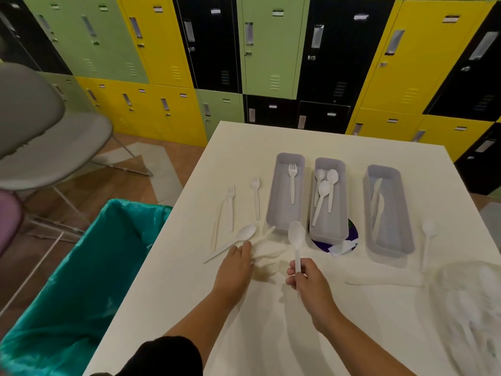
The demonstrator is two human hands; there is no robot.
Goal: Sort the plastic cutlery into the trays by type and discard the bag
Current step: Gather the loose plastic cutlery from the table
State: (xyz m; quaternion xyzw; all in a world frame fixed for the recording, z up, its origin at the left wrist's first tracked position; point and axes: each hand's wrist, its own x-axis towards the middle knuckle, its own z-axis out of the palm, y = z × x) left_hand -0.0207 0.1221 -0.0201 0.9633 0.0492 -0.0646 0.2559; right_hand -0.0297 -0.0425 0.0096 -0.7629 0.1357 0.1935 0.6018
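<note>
Three grey trays stand in a row on the white table (271, 335). The left tray (273, 210) holds one fork, the middle tray (340, 229) three spoons, the right tray (395, 234) knives. My right hand (306, 278) grips a white spoon (296, 234) by its handle, bowl up, just in front of the left and middle trays. My left hand (238, 261) lies flat on the table, fingertips touching loose white cutlery (268, 248). Two forks (230, 204) (256, 196), a knife (217, 232) and a spoon (238, 238) lie left of the trays. The clear bag (471, 302) sits at the right.
A bin with a teal liner (81, 280) stands on the floor against the table's left edge. One more spoon (427, 240) lies right of the right tray. A purple round thing (352, 237) shows under the middle tray. Grey chairs (40, 131) and lockers stand behind.
</note>
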